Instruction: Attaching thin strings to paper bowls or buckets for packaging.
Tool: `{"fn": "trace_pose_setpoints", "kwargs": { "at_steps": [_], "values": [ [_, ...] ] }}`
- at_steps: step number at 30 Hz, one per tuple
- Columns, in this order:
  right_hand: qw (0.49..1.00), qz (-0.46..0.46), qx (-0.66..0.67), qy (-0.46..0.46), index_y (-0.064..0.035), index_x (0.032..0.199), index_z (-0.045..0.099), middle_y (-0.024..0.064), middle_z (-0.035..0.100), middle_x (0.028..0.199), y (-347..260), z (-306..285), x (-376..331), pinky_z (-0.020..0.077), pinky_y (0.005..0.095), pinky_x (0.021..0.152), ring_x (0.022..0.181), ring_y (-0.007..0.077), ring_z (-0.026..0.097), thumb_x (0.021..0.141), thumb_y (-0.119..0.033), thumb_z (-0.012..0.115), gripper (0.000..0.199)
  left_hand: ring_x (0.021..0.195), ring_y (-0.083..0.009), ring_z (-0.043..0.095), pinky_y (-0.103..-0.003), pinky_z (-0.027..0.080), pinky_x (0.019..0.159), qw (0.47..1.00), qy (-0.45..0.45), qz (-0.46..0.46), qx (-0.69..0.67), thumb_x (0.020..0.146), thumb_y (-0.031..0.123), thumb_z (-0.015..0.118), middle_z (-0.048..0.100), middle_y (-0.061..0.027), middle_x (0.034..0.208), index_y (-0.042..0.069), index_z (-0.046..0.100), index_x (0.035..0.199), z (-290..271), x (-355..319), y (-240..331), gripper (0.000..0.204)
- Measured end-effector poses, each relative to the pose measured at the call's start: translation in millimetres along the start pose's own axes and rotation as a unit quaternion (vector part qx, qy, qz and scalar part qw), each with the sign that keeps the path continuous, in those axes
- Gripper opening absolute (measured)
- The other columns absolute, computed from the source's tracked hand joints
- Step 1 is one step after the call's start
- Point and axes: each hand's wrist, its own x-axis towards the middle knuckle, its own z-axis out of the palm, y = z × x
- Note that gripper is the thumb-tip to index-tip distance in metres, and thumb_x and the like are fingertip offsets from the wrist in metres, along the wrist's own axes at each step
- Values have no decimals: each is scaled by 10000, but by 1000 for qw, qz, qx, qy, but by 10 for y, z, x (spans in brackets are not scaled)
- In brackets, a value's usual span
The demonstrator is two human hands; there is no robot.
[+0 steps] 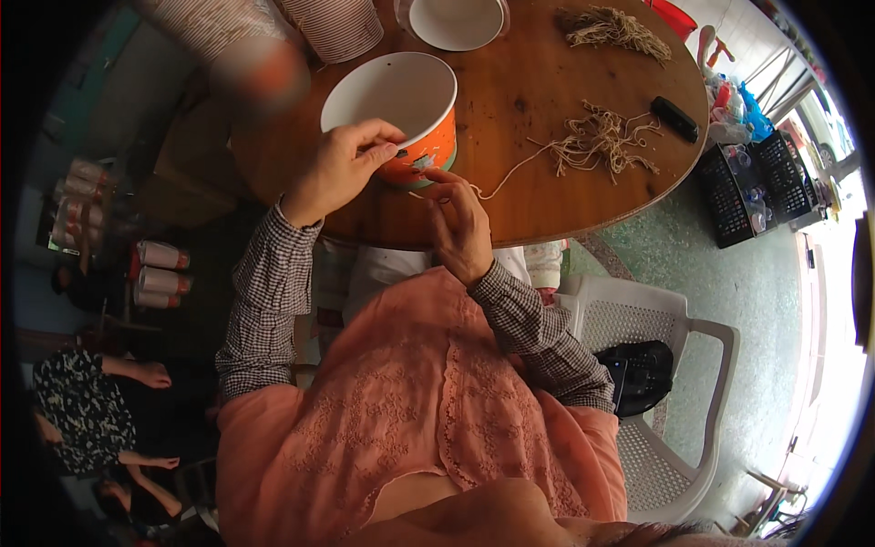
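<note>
Orange tub (441,144) at bench (510,100) near edge, left of tangled cord heap (606,146). Left hand (337,173) half-curled at its near rim; right hand (462,228) curled, apparently pinching cord strand (510,171). Risks: snagged heap could jerk strand loose; uneven pressure could tip tub.

Head fisheye, left of pair — looks down, close above hands (335,171) and table (501,118)
</note>
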Motion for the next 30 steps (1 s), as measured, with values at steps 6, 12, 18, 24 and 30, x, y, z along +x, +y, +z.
{"fn": "trace_pose_setpoints", "kwargs": {
  "at_steps": [6, 12, 18, 24, 30],
  "values": [
    [999, -29, -21, 9, -8, 942, 546, 160, 579, 1134, -10, 13, 12, 490, 362, 818, 967, 306, 600, 828, 30, 573, 124, 808, -65, 605, -205, 492, 730, 999, 38, -1, -39, 883, 53, 643, 662, -31, 870, -33, 620, 1024, -2, 65, -112, 166],
    [997, -65, -48, -13, -13, 943, 546, 167, 582, 1126, -14, 3, -5, 480, 370, 844, 987, 333, 589, 820, 31, 580, 135, 802, -67, 604, -198, 493, 732, 1000, 2, -3, -13, 877, 67, 655, 654, -23, 880, -29, 627, 1004, -62, 125, -107, 162],
    [991, -105, -83, -20, -14, 929, 547, 166, 582, 1149, -12, 35, 74, 470, 387, 875, 1027, 338, 577, 810, 25, 595, 133, 792, -81, 623, -217, 502, 693, 997, 18, -15, -73, 863, 79, 666, 659, -30, 820, -21, 632, 987, -56, 142, -33, 163],
    [958, -213, -186, -35, -31, 960, 565, 148, 539, 1225, -105, 78, 220, 461, 412, 919, 1138, 329, 521, 774, -36, 597, 189, 792, -83, 622, -211, 498, 703, 997, -16, -53, -58, 868, 79, 658, 669, -46, 836, -37, 609, 1013, -135, 180, 45, 192],
    [921, -258, -289, -50, -39, 972, 563, 130, 524, 1231, -93, 112, 333, 442, 396, 942, 1160, 293, 498, 773, -135, 551, 220, 781, -79, 617, -209, 493, 699, 992, -39, -75, -88, 868, 90, 659, 674, -46, 827, -36, 609, 1005, -142, 209, 16, 192]
  ]
}}
